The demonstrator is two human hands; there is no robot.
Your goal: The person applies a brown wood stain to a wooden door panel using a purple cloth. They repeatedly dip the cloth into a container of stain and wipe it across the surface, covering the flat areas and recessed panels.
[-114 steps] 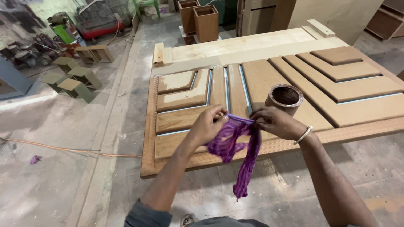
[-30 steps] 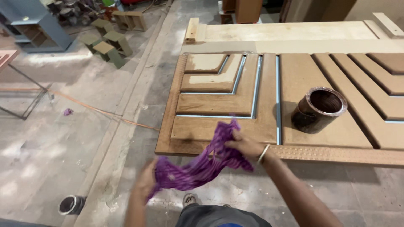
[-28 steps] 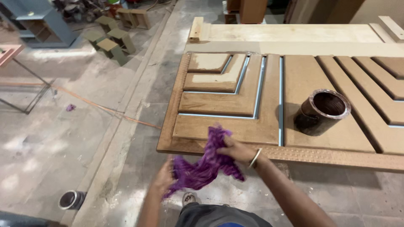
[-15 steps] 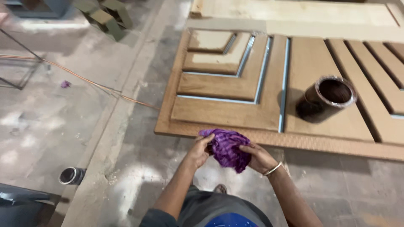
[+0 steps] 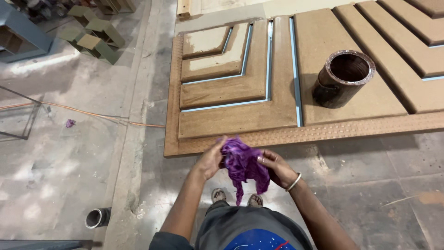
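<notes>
Both my hands hold a crumpled purple cloth [image 5: 242,165] in front of my body, above the concrete floor. My left hand [image 5: 212,158] grips its left side, and my right hand [image 5: 274,167], with a metal bangle on the wrist, grips its right side. A tail of the cloth hangs down between them. Just beyond my hands lies a large carved wooden door panel [image 5: 240,118] flat on the floor, with stepped brown ridges and pale blue grooves. On that panel, to the upper right, a dark stained round can [image 5: 342,78] stands open.
A small dark tin [image 5: 97,217] lies on the floor at the lower left. An orange cable [image 5: 92,114] runs across the concrete. Green wooden blocks [image 5: 95,37] and a grey metal frame [image 5: 23,37] sit at the upper left. My feet [image 5: 233,198] show below the cloth.
The cloth was stretched out between my hands, then gathered into a tight bunch. My hands came together near my body, and the view tilted down closer to the panel's edge.
</notes>
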